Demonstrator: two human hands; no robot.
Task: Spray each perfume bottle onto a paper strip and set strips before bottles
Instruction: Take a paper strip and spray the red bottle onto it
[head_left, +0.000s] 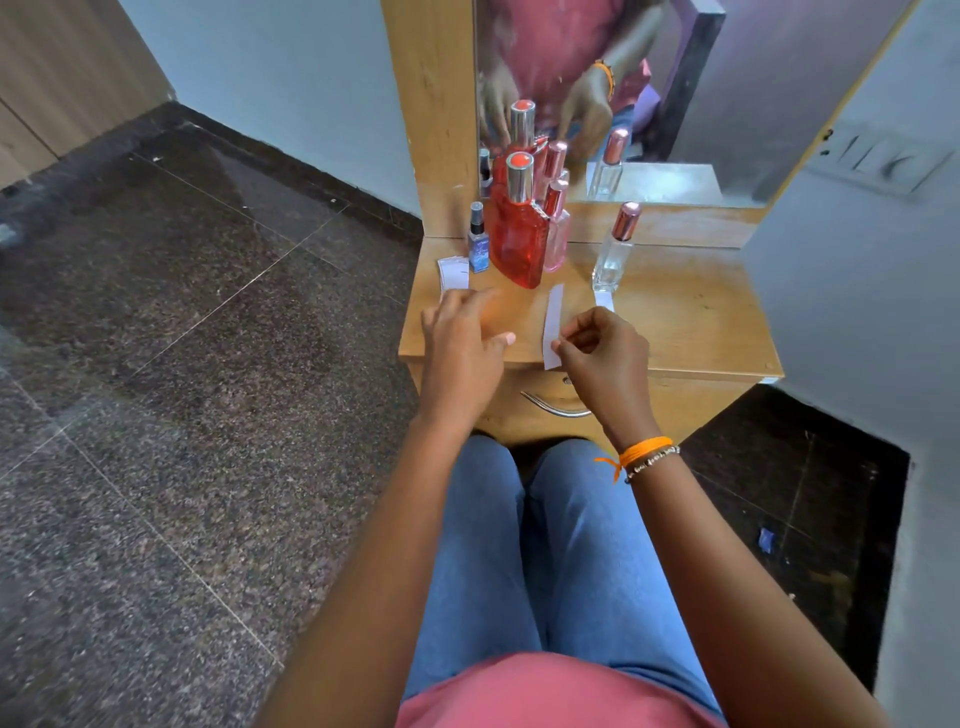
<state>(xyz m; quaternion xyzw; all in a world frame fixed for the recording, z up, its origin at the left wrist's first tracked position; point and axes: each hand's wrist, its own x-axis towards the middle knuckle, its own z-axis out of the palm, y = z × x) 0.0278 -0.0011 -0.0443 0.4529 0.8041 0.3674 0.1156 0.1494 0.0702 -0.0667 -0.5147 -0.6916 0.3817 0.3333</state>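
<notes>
Right hand (597, 345): fingers curled, thumb and fingertips pinching the near end of a paper strip (552, 325); strip laid lengthwise on the dresser top (691, 317), pointing toward the red bottle (519, 234) and pink bottle (557, 228).

Left hand (460, 332): fingers extended and spread, holding nothing, hovering low over the wood between the strip stack (453, 273) and the held strip; contact with the surface not discernible.

Handling, paper strip: judged very light, limp, easily creased or blown aside; best pinched at one end, sprayed end kept clear of skin.

Handling, bottles: glass, judged fragile, smooth and top-heavy with tall caps; best gripped round the body, index finger free for the nozzle.

Count, bottles: four. One small blue bottle (478, 244), leftmost; one large red; one slim pink just behind the red, touching or nearly so; one clear bottle (615, 249) with rose cap, set apart to the right.

Count, strips: one held; one second strip (604, 300) lying directly before the clear bottle; small stack of unused strips beside the blue bottle, number not discernible.

Beyond: mirror (675, 104) doubling the bottles; drawer handle (556, 408) beneath the top.
</notes>
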